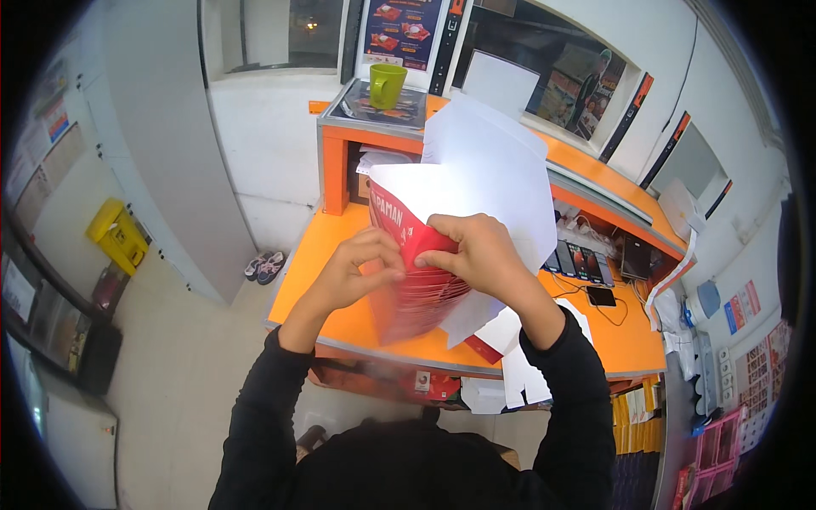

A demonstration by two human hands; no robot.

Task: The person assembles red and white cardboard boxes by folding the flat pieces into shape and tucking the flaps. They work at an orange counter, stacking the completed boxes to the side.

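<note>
A red printed card carton with a white inside (393, 200) stands tilted over the counter, in front of me. My right hand (472, 246) pinches its red corner between thumb and fingers. Against the carton's left side, my left hand (361, 265) has its fingers curled in, and whatever they may hold is hidden. Beneath both hands is a thick stack of red cartons (425, 297), nested with many edges showing and blurred at its lower left. Large white flaps or sheets (501, 178) spread up and to the right behind the carton.
The orange counter (340, 242) has a raised back shelf bearing a green mug (387, 87). Several phones (578, 259) and a cabled black phone (601, 297) lie at right. White sheets (520, 365) overhang the front edge. A yellow bin (117, 236) and shoes (265, 267) stand left.
</note>
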